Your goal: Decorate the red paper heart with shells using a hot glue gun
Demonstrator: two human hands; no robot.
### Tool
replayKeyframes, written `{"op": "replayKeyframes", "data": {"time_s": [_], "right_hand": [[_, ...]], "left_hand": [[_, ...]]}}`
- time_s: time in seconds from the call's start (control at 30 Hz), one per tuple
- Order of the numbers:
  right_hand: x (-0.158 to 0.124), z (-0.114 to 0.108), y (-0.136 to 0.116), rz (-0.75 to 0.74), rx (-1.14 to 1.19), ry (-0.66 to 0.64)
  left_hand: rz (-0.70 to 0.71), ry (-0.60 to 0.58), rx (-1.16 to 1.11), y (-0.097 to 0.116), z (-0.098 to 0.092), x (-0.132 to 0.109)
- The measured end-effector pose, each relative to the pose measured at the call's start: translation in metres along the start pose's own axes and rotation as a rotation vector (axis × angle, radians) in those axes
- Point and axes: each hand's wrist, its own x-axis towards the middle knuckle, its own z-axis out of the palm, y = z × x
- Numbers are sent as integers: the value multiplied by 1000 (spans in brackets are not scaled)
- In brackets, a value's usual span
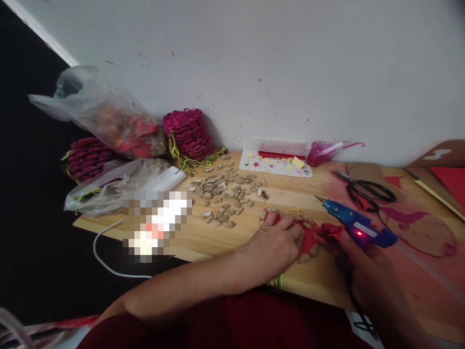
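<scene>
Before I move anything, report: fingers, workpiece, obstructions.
Left fingers on red piece, partly hidden, peanuts along its rim. Right fingers hold blue glue gun, red light lit. Black scissors close behind gun.

Your desk [218,238] is pale wood, stained pink toward the right. Left end: clear plastic bags [125,128]; beside them, near the back edge, a magenta bundle [189,134] with yellow-green strands [180,157]. Mid-desk: peanuts [228,223], loosely scattered, some split. Back edge, centre: a white sheet [250,169] bearing small stars [256,164]; just right of it, a magenta-tinted container [317,155]. Right half: black-handled scissors [353,182], and nearer you a pink-stained oval piece [421,235]. Close to your front edge: a red piece [308,240] rimmed with peanuts.
</scene>
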Motion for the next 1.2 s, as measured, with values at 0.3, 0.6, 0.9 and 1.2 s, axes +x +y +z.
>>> {"op": "replayKeyframes", "data": {"time_s": [0.3, 0.6, 0.9, 1.2], "right_hand": [[-1, 1, 0, -1, 23, 29], [2, 2, 1, -9, 33, 35], [-2, 7, -8, 22, -3, 77], [-1, 6, -7, 16, -21, 61]], "left_hand": [[-397, 202, -91, -63, -32, -32], [-766, 110, 43, -157, -28, -83], [-683, 53, 16, -158, -1, -69], [-645, 55, -132, -152, -4, -61]]}}
